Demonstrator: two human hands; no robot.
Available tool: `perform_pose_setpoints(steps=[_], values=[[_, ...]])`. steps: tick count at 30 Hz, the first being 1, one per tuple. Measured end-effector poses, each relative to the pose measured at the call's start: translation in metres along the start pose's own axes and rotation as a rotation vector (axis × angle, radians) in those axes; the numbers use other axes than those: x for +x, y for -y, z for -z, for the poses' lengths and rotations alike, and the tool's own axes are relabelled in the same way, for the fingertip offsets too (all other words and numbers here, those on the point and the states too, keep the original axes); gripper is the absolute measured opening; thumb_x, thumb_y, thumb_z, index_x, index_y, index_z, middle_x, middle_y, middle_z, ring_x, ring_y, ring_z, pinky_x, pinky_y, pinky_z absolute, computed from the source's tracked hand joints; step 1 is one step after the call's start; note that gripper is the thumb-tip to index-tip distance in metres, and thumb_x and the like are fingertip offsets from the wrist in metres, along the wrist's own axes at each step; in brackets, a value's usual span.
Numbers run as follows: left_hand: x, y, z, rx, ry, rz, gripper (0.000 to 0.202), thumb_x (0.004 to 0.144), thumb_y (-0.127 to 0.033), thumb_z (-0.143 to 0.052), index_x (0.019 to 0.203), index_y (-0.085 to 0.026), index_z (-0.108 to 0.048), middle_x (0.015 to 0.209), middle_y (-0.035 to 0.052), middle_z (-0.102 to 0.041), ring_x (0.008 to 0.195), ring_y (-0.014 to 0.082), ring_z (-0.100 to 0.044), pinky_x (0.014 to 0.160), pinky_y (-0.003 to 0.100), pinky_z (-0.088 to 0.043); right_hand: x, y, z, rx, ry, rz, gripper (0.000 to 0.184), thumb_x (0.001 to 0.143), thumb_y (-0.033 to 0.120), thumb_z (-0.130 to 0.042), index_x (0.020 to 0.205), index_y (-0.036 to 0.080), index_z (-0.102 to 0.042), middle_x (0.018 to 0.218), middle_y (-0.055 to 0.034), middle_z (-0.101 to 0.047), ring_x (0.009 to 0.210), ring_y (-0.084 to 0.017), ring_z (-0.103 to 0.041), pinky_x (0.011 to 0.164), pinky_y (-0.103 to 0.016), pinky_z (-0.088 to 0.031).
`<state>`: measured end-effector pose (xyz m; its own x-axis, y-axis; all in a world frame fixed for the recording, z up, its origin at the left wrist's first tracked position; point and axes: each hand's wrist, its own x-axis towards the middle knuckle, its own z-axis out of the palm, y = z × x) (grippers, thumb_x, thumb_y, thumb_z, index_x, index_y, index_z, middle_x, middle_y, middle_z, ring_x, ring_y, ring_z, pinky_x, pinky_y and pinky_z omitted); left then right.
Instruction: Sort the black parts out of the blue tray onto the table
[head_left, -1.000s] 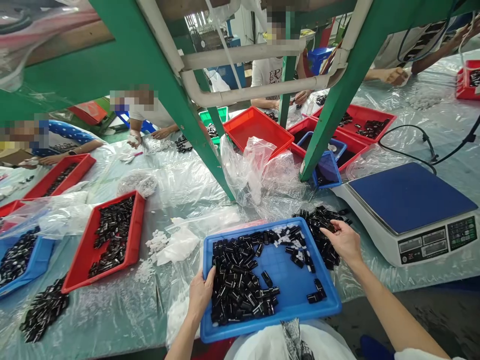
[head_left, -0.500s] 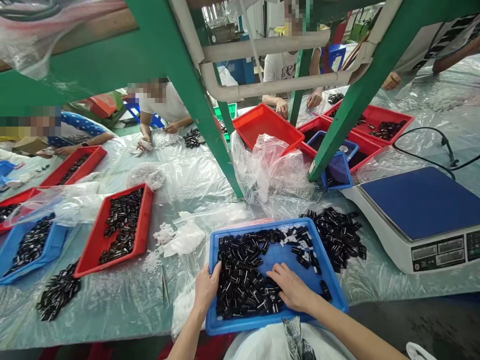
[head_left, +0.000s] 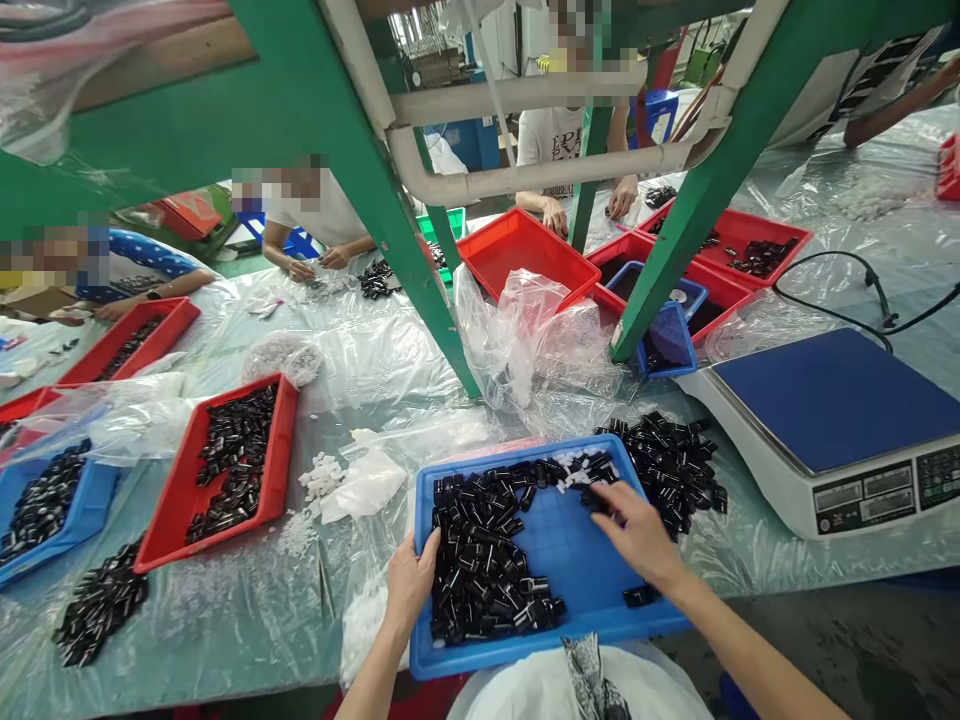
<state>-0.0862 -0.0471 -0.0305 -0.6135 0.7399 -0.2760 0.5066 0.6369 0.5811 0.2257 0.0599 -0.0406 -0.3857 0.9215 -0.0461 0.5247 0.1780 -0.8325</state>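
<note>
In front of me lies a shallow blue tray, its left half heaped with small glossy black plastic parts. My left hand grips the tray's left rim, thumb on top and fingers outside. Over the tray's right side, my right hand has its fingers curled onto a few of the black parts; how many it holds is hidden. Small white pieces lie among black parts near the far right corner. A lone black part sits near the right rim.
Right of the tray are a black parts heap and a weighing scale. A red tray of black parts stands left. A green post rises behind, near plastic bags. Several co-workers sit across the table.
My right hand has moved from the tray's middle toward its far right side. Black parts there have shifted, leaving more blue floor bare. My left hand stays on the rim.
</note>
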Motion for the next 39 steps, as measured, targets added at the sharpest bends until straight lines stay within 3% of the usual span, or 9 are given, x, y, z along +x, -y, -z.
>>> perform_pose_setpoints(steps=[4,8,12,16,19,23,30,35,39], values=[[0.001,0.0,0.0,0.003,0.01,0.002,0.04,0.069,-0.057,-0.044,0.066,-0.019,-0.059,0.065,0.0076,-0.066,0.067,0.0266,-0.059,0.067,0.037,-0.045,0.024,-0.037,0.049,-0.211,-0.373,-0.13,0.038,0.079,0.036,-0.047,0.108,0.014,-0.058,0.086,-0.0097,-0.059,0.069,-0.023,-0.057,0.066,-0.041,-0.051],[0.0,0.0,0.0,-0.005,0.013,0.002,0.04,0.069,-0.057,-0.045,0.068,-0.019,-0.06,0.069,0.0088,-0.068,0.069,0.0276,-0.06,0.068,0.038,-0.045,0.035,-0.058,0.07,-0.471,-0.374,-0.222,0.044,0.075,0.033,-0.05,0.11,0.007,-0.057,0.092,-0.0162,-0.058,0.081,-0.03,-0.056,0.072,-0.046,-0.049],[-0.001,-0.003,0.001,0.003,0.006,0.006,0.041,0.07,-0.057,-0.044,0.066,-0.02,-0.059,0.064,0.0074,-0.067,0.065,0.0259,-0.059,0.065,0.036,-0.045,0.03,-0.028,0.052,-0.472,-0.358,-0.152,0.044,0.078,0.032,-0.051,0.116,0.009,-0.055,0.105,-0.0197,-0.055,0.1,-0.035,-0.05,0.079,-0.051,-0.046],[-0.002,-0.004,0.002,0.015,0.012,0.011,0.041,0.071,-0.058,-0.043,0.063,-0.02,-0.058,0.061,0.0059,-0.065,0.061,0.0241,-0.058,0.063,0.035,-0.044,0.01,0.016,0.0,-0.073,0.126,-0.056,0.028,0.08,0.021,-0.05,0.106,0.018,-0.06,0.099,-0.0104,-0.061,0.092,-0.025,-0.057,0.082,-0.04,-0.048],[-0.003,-0.004,0.002,0.007,0.005,0.012,0.04,0.071,-0.057,-0.043,0.06,-0.021,-0.055,0.06,0.0056,-0.064,0.061,0.0236,-0.057,0.061,0.034,-0.043,-0.007,0.031,-0.041,0.017,0.539,-0.046,0.042,0.069,0.018,-0.065,0.111,0.017,-0.061,0.104,-0.0098,-0.062,0.1,-0.026,-0.056,0.087,-0.038,-0.045],[-0.005,-0.004,0.001,-0.007,0.001,0.02,0.039,0.07,-0.056,-0.043,0.058,-0.021,-0.053,0.057,0.005,-0.062,0.059,0.0228,-0.056,0.061,0.034,-0.042,-0.019,0.032,-0.068,-0.015,0.709,-0.049,0.064,0.06,0.02,-0.076,0.121,0.014,-0.056,0.11,-0.0129,-0.063,0.107,-0.029,-0.054,0.093,-0.038,-0.04],[-0.005,-0.004,0.001,-0.042,0.015,0.029,0.039,0.071,-0.055,-0.045,0.066,-0.019,-0.06,0.063,0.0067,-0.066,0.062,0.0239,-0.058,0.063,0.036,-0.044,-0.021,0.03,-0.065,0.143,0.572,-0.119,0.024,0.061,0.011,-0.069,0.082,0.02,-0.073,0.07,0.0006,-0.065,0.062,-0.015,-0.056,0.062,-0.026,-0.042],[-0.004,-0.003,0.001,-0.05,-0.002,0.015,0.039,0.07,-0.055,-0.048,0.064,-0.019,-0.061,0.063,0.0069,-0.067,0.062,0.0245,-0.059,0.062,0.036,-0.045,-0.025,0.023,-0.062,0.364,0.358,-0.243,0.023,0.062,0.018,-0.067,0.083,0.02,-0.074,0.073,-0.0013,-0.068,0.068,-0.019,-0.06,0.066,-0.031,-0.047],[-0.002,-0.001,0.001,-0.05,0.0,0.005,0.04,0.07,-0.056,-0.048,0.065,-0.018,-0.061,0.066,0.0078,-0.068,0.065,0.0258,-0.06,0.065,0.037,-0.045,-0.014,0.012,-0.029,0.528,0.161,-0.298,0.03,0.063,0.031,-0.068,0.091,0.02,-0.072,0.089,-0.0052,-0.071,0.079,-0.022,-0.063,0.072,-0.035,-0.052]])
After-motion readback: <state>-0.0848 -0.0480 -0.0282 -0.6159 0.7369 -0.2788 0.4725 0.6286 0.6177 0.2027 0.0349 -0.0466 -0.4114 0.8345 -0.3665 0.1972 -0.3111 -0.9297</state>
